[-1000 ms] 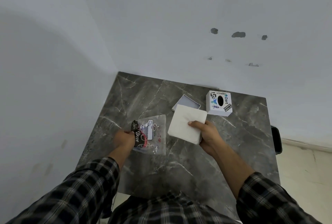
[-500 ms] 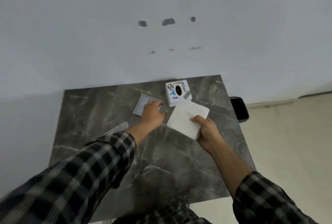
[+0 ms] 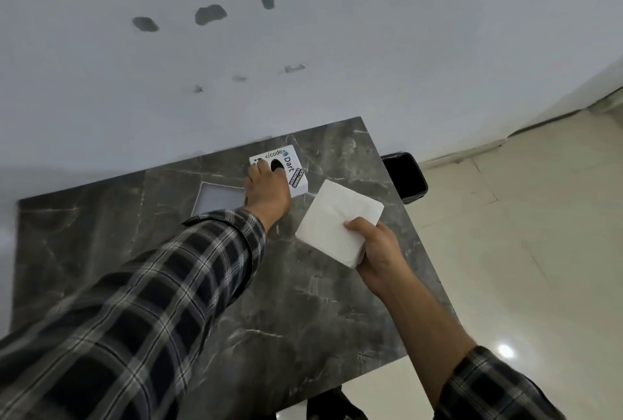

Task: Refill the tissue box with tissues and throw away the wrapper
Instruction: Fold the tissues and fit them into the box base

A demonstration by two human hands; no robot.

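Dark marble table point(image 3: 168, 251) by a wall. Far side, L to R: shallow grey tray point(image 3: 219, 198), then left hand point(image 3: 268, 188) resting fingers-curled on the white tissue box point(image 3: 295, 171); grip unclear. Just right & nearer, right hand point(image 3: 374, 251) pinches the tissue stack point(image 3: 332, 224), w/ box up-left of it. Wrapper not visible.

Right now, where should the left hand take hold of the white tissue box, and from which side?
Probably from above, fingers and thumb on two opposite side walls of the tissue box. It stands upright and cube-like, and the left hand already rests on its top.
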